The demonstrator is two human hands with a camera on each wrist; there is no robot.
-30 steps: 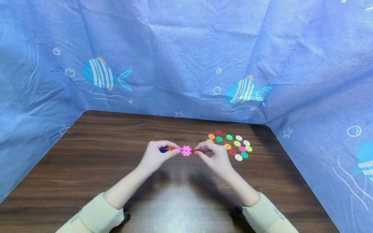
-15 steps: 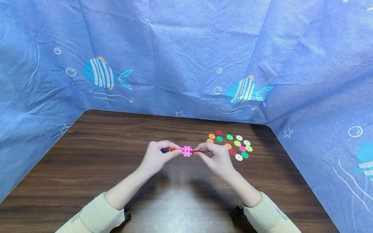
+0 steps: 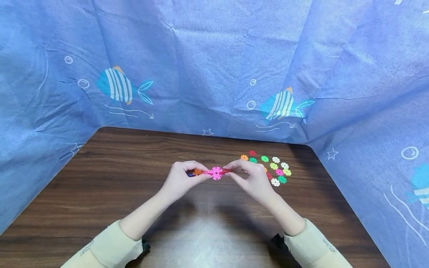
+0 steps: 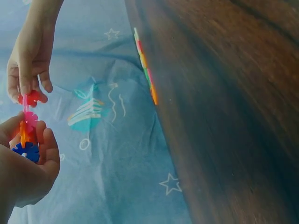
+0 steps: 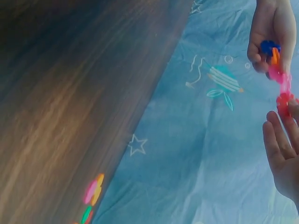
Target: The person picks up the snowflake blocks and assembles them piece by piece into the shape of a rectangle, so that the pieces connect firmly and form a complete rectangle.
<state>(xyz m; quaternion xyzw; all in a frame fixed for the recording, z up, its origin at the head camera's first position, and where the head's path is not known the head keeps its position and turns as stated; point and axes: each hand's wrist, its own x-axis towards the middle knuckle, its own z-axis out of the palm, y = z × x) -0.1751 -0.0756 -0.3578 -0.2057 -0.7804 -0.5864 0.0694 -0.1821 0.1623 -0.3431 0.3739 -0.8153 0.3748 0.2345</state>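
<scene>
A short chain of slotted plastic snowflake discs spans my two hands above the table. My left hand (image 3: 181, 179) pinches its pink part between thumb and fingers. Behind those fingers sit an orange disc (image 3: 197, 172) and, at the chain's end, a blue disc (image 4: 29, 152). A bright pink disc (image 3: 216, 173) faces the head camera in the gap between the hands. At the other end my right hand (image 3: 255, 179) pinches a red disc (image 5: 283, 104), which joins the pink one. In the head view the fingers hide most of the red disc.
Loose snowflake discs in several colours, such as a green disc (image 3: 282, 179) and a white disc (image 3: 275, 182), lie flat beyond my right hand on the brown wooden table (image 3: 127, 167). A blue fish-print curtain (image 3: 214, 56) hangs along the table's back and sides.
My right hand has shifted slightly right and now covers more of the loose discs. The left hand and the chain stay nearly in place, both ends still held.
</scene>
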